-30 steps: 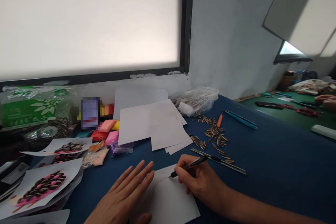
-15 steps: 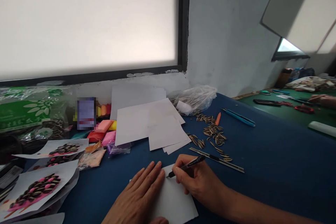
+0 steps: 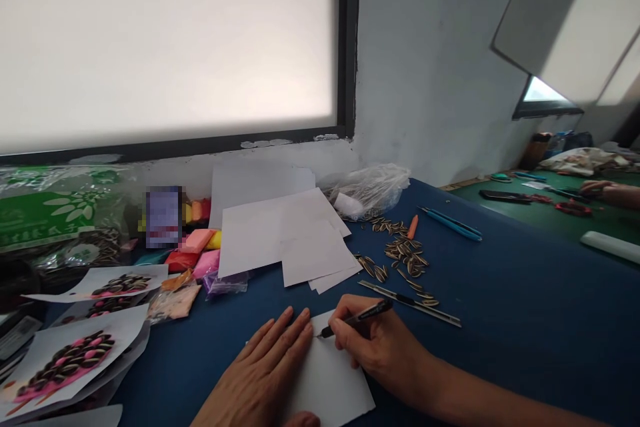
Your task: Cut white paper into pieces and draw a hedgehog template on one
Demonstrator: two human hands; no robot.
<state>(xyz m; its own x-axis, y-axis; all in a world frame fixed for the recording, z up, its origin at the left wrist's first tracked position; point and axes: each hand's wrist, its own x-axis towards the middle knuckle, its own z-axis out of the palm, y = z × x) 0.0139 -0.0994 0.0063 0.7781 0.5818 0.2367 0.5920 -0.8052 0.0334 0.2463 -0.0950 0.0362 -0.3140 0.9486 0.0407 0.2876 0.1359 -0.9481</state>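
Note:
A small sheet of white paper lies on the blue table in front of me. My left hand rests flat on its left part, fingers stretched out. Between the fingers of my right hand is a black pen, its tip at the paper just right of my left fingertips. A metal craft knife or thin blade tool lies beyond my right hand. Sunflower seeds are scattered behind it, with an orange stick-like piece among them.
More white sheets lie at the back, beside a clear plastic bag. Blue tweezers are at the right. Coloured clay packets and seed-decorated cards lie left. Another person's hand is over a green table.
The view has shifted very slightly. Both hands and the pen stay in nearly the same place on the paper.

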